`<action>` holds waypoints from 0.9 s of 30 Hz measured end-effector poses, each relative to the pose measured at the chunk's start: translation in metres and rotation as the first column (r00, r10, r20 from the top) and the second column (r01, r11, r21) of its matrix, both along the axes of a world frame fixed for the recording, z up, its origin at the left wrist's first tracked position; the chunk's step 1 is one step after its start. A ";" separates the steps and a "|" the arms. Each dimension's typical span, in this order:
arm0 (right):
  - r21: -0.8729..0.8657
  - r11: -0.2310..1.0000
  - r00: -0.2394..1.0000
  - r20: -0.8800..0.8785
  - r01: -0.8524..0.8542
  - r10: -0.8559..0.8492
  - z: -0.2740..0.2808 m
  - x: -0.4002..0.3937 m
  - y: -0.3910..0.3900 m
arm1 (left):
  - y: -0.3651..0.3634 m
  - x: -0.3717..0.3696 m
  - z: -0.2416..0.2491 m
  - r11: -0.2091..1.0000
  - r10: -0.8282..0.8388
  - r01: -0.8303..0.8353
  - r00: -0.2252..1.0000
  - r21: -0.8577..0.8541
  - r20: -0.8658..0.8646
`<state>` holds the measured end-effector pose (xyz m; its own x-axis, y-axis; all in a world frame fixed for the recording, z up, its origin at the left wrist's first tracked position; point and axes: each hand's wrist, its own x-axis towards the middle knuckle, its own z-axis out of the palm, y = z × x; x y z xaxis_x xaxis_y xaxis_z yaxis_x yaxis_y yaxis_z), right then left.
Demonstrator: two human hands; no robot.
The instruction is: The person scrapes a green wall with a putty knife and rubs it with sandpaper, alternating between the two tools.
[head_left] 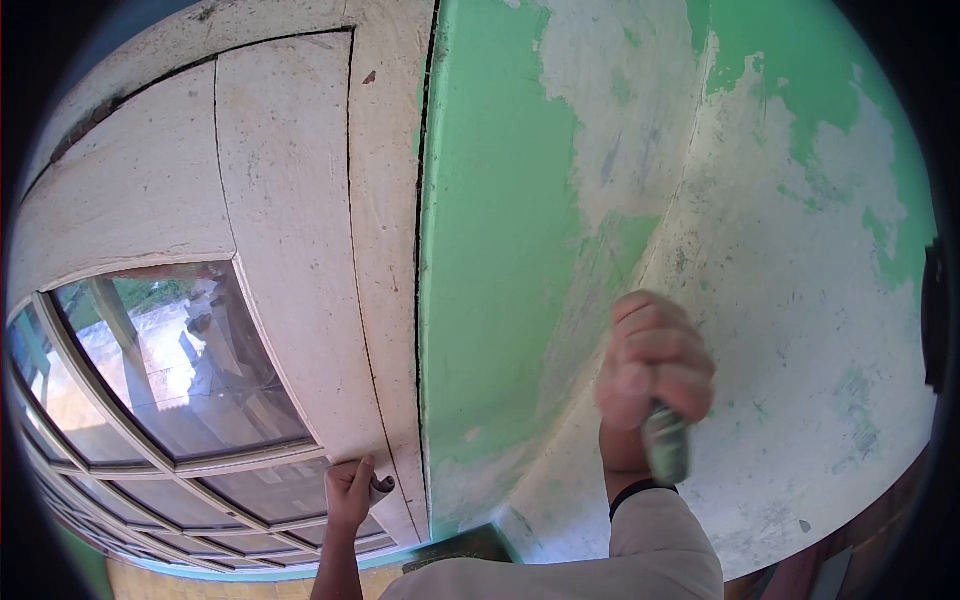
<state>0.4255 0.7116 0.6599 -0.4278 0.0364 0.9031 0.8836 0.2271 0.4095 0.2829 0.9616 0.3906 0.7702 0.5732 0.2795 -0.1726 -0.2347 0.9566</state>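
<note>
My right hand (652, 360) is closed in a fist round a tool handle (668, 445), whose lower end sticks out below the fingers. The hand is slightly blurred, and it hides the tool's other end. It is in front of the wall corner, where green paint (500, 250) gives way to bare pale patches (800, 330). At the lower left, my left hand (350, 488) is closed on the dark door handle (383, 484), at the edge of the whitish door (290, 180).
Glass panes (180, 350) in a wooden grid fill the door's lower left. A whitish door frame (385, 200) stands beside the green wall. Yellowish floor tiles (180, 583) show at the bottom left. A dark object (936, 315) is at the right edge.
</note>
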 end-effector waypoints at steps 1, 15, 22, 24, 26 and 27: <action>-0.030 0.999 0.998 0.041 0.044 -0.043 -0.004 -0.005 0.006 | 0.000 0.000 0.000 1.000 0.000 0.000 1.000 0.002 0.000; -0.042 0.998 0.994 0.098 0.048 -0.043 -0.001 0.002 0.028 | 0.001 0.000 -0.001 1.000 0.003 -0.003 1.000 0.001 -0.022; 0.021 0.999 0.998 0.049 0.030 -0.031 -0.002 0.006 0.024 | 0.000 0.001 -0.003 1.000 0.024 -0.023 1.000 0.014 -0.016; -0.038 0.999 0.997 0.079 0.013 -0.010 -0.004 0.004 0.026 | 0.000 0.001 -0.002 1.000 0.027 -0.027 0.999 0.007 -0.022; -0.131 0.987 0.990 0.118 0.088 -0.073 -0.002 0.008 0.030 | -0.002 0.001 0.003 1.000 0.018 -0.018 1.000 0.001 -0.016; -0.131 0.987 0.991 0.115 0.089 -0.074 -0.002 0.009 0.030 | -0.003 0.000 0.004 1.000 0.009 -0.010 1.000 -0.009 -0.009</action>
<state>0.4340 0.7414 0.6579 -0.5142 0.1943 0.8354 0.8531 0.2161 0.4749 0.2832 0.9589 0.3942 0.7673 0.5830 0.2672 -0.1615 -0.2277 0.9603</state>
